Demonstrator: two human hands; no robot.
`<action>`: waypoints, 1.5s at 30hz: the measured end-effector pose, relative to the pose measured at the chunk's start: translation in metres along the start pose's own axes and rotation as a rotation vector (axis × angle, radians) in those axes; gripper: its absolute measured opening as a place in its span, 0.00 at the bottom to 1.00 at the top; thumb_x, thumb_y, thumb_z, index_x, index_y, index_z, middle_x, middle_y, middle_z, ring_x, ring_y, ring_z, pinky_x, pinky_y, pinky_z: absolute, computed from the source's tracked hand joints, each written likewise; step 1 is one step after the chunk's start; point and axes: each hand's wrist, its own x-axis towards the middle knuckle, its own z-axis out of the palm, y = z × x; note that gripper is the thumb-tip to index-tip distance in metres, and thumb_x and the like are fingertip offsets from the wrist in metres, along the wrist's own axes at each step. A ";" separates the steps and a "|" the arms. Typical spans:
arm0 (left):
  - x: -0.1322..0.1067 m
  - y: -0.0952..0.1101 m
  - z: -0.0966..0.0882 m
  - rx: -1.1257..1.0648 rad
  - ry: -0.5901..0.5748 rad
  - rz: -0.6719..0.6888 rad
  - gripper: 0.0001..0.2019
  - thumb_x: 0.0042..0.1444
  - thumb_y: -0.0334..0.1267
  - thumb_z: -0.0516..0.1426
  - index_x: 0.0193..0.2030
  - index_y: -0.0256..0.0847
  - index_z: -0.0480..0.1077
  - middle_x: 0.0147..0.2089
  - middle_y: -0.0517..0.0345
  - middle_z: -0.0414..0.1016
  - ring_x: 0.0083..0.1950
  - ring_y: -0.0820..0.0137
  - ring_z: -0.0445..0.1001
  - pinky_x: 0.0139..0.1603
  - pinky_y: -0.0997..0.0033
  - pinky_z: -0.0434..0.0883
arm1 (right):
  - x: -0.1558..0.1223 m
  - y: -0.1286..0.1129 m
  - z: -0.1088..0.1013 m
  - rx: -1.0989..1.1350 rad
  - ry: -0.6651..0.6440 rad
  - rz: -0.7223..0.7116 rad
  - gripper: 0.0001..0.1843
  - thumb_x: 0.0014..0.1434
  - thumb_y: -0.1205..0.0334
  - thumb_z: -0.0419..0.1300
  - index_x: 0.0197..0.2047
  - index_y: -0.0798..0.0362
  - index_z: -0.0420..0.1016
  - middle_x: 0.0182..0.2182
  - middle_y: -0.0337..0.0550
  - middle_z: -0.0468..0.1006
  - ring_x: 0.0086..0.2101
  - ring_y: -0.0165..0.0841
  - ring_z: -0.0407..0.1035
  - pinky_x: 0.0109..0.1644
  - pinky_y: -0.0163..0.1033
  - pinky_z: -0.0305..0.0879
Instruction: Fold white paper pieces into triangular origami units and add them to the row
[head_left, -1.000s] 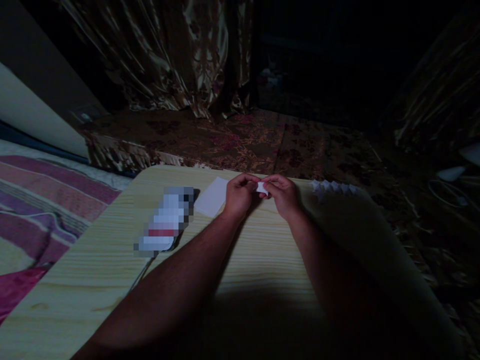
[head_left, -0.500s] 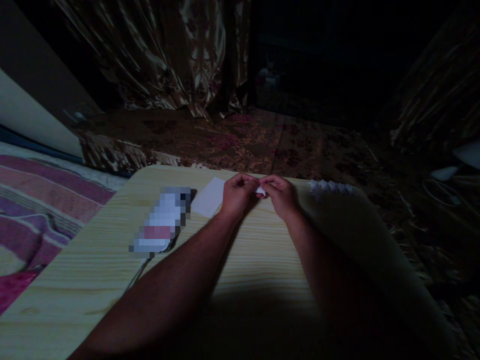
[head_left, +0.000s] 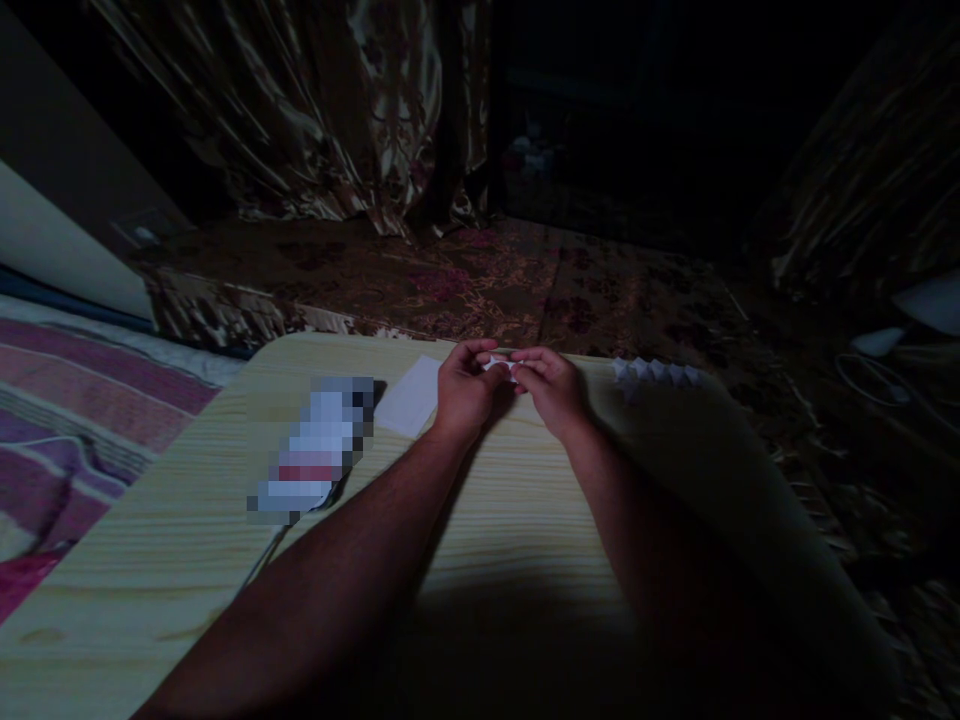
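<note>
Near the table's far edge, my left hand (head_left: pixel 463 388) and my right hand (head_left: pixel 551 388) meet over a small piece of folded white paper (head_left: pixel 498 364). Both thumbs press on it from the near side, and fingers of each hand curl behind it, so much of the paper is hidden. Just left of my left hand a flat white paper sheet (head_left: pixel 409 397) lies on the table. To the right of my right hand stands a row of several small folded white paper pieces (head_left: pixel 656 372), pointed on top.
The pale wooden table (head_left: pixel 517 520) fills the foreground. A blurred-out oblong device (head_left: pixel 319 440) with a cable (head_left: pixel 262 560) lies at left. A striped bed cover (head_left: pixel 97 400) is beyond the left edge. Behind are a patterned ledge (head_left: pixel 450 275) and a curtain (head_left: pixel 390 110).
My fingers have shifted on the folded paper. It now shows more between the upper fingers and less below the thumbs. The whole view has moved slightly.
</note>
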 end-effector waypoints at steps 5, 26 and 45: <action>0.000 0.001 0.001 0.011 0.000 0.001 0.19 0.42 0.31 0.64 0.43 0.39 0.68 0.36 0.56 0.77 0.33 0.72 0.76 0.40 0.69 0.72 | 0.001 0.000 0.001 -0.003 0.031 0.006 0.12 0.49 0.58 0.63 0.36 0.53 0.73 0.30 0.39 0.78 0.29 0.29 0.71 0.31 0.33 0.68; 0.001 -0.005 -0.003 0.122 -0.032 -0.059 0.13 0.43 0.40 0.65 0.35 0.36 0.73 0.33 0.54 0.77 0.33 0.71 0.74 0.37 0.70 0.70 | 0.001 -0.004 0.001 0.054 0.086 0.000 0.11 0.47 0.58 0.65 0.34 0.53 0.72 0.27 0.37 0.76 0.26 0.26 0.68 0.31 0.33 0.67; -0.001 -0.001 0.004 0.086 0.044 -0.021 0.13 0.43 0.37 0.65 0.37 0.38 0.73 0.32 0.58 0.75 0.30 0.74 0.73 0.33 0.74 0.70 | 0.002 -0.005 0.000 0.026 0.064 0.056 0.10 0.46 0.57 0.64 0.30 0.54 0.74 0.26 0.37 0.76 0.26 0.27 0.68 0.30 0.32 0.67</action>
